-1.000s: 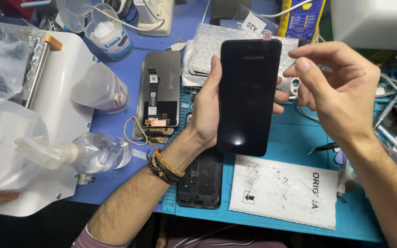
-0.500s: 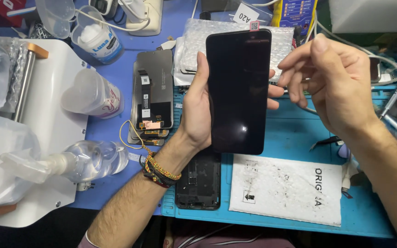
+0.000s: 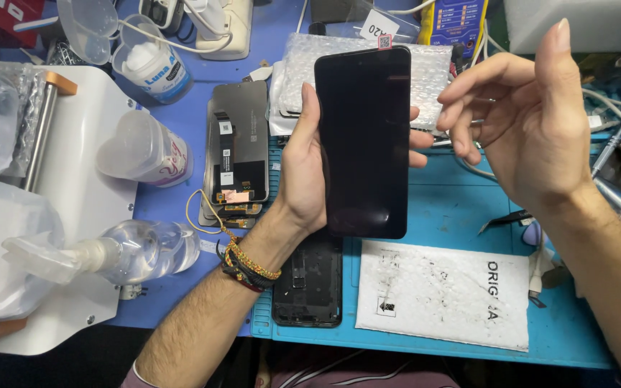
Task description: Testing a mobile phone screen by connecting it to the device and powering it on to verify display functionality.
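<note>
Right above the blue work mat (image 3: 461,237), the left hand (image 3: 309,169) grips a black phone screen panel (image 3: 364,140) upright by its long edges, thumb on the near side and fingertips showing past the far edge, glass facing the camera. The right hand (image 3: 522,122) hovers just beside the panel, open and empty, fingers loosely curled, not touching it. On the mat below the panel lies a white padded envelope (image 3: 443,302), and beside that an opened black phone body (image 3: 309,280). Left of the mat, another screen assembly (image 3: 238,144) lies back-up, with a tipped clear bottle (image 3: 138,248) further left.
</note>
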